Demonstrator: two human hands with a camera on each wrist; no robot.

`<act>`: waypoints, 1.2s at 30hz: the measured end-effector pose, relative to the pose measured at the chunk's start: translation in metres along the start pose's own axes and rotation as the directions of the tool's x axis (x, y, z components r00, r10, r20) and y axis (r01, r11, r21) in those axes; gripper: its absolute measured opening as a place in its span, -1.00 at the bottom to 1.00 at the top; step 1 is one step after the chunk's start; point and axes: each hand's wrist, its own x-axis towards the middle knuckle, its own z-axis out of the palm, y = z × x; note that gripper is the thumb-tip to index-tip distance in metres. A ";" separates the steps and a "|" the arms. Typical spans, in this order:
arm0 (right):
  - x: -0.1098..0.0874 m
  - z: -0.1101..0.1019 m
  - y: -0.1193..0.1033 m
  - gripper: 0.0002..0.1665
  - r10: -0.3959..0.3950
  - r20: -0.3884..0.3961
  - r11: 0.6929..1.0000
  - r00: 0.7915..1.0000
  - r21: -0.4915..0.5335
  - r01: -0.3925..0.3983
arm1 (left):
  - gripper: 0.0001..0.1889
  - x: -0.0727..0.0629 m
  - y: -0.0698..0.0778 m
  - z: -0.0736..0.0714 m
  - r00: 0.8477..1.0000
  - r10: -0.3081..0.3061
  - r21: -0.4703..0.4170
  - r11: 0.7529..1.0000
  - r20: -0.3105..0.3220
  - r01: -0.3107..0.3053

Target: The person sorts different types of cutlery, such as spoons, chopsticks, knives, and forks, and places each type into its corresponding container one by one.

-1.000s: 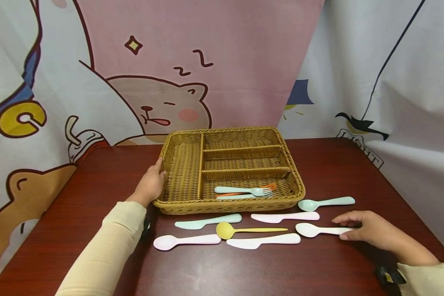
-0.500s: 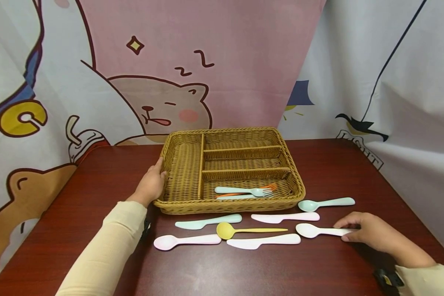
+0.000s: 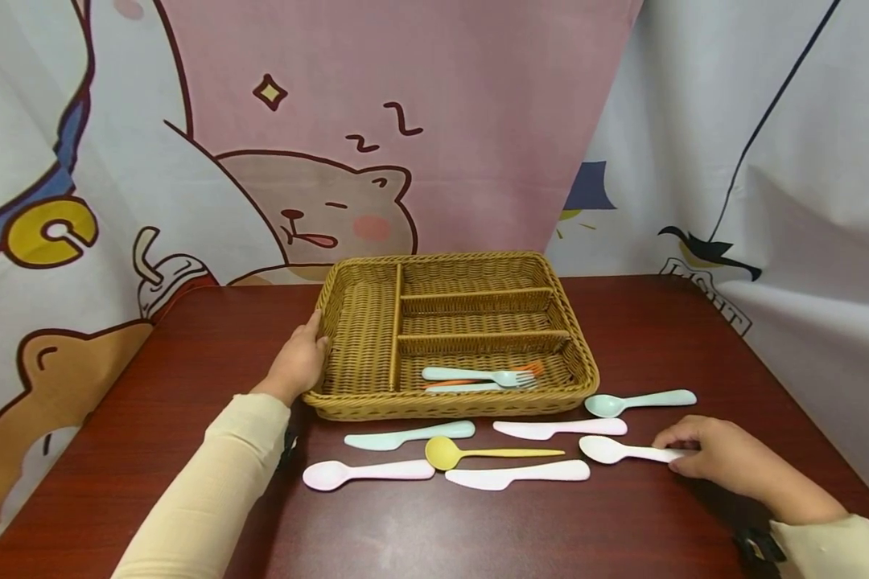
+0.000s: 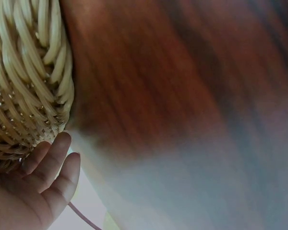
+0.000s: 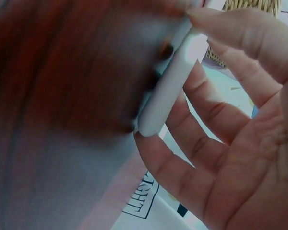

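In the head view, my left hand (image 3: 298, 363) rests against the left side of a wicker cutlery tray (image 3: 463, 400). Its fingers (image 4: 55, 163) reach along the outer wicker wall, fairly straight, in the left wrist view. On the right, my right hand (image 3: 727, 462) pinches the handle of a white spoon (image 3: 603, 450) between thumb and fingers. The right wrist view shows the handle (image 5: 170, 93) passing between the thumb and the fingertips, close over the table. A pale green spoon (image 3: 637, 402) lies just behind it.
Before the tray lie a pale green knife (image 3: 409, 435), pink knife (image 3: 559, 428), yellow spoon (image 3: 445, 454), pink spoon (image 3: 333, 474) and white knife (image 3: 514, 474). A pale blue fork (image 3: 471, 375) and orange cutlery (image 3: 534, 368) lie in the tray's front compartment. A printed curtain (image 3: 478, 121) hangs behind.
The right hand's fingers have drawn in slightly on the white spoon's handle. The left hand stays at the tray. The head view has shifted a little.
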 end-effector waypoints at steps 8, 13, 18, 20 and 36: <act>-0.001 -0.003 0.003 -0.71 -0.119 -0.167 0.988 0.979 0.079 0.134 | -0.39 0.000 -0.001 0.001 1.000 0.010 0.004 1.000 -0.011 -0.010; 0.003 -0.016 -0.001 -0.70 -0.136 -0.274 0.986 0.952 0.059 0.158 | -0.38 0.000 -0.001 0.000 1.000 -0.005 0.002 1.000 -0.006 0.005; 0.011 -0.030 -0.009 -0.68 -0.166 -0.331 0.982 0.929 0.027 0.185 | -0.38 -0.001 0.000 0.000 1.000 -0.011 0.004 1.000 -0.004 0.011; 0.015 -0.035 -0.012 -0.67 -0.178 -0.341 0.980 0.923 0.024 0.197 | -0.38 -0.001 0.000 0.000 1.000 -0.012 0.003 1.000 -0.001 0.012; 0.057 -0.057 -0.044 -0.76 -0.193 -0.330 0.980 0.924 -0.015 0.199 | -0.38 0.000 0.000 0.001 1.000 -0.012 0.001 1.000 -0.003 0.012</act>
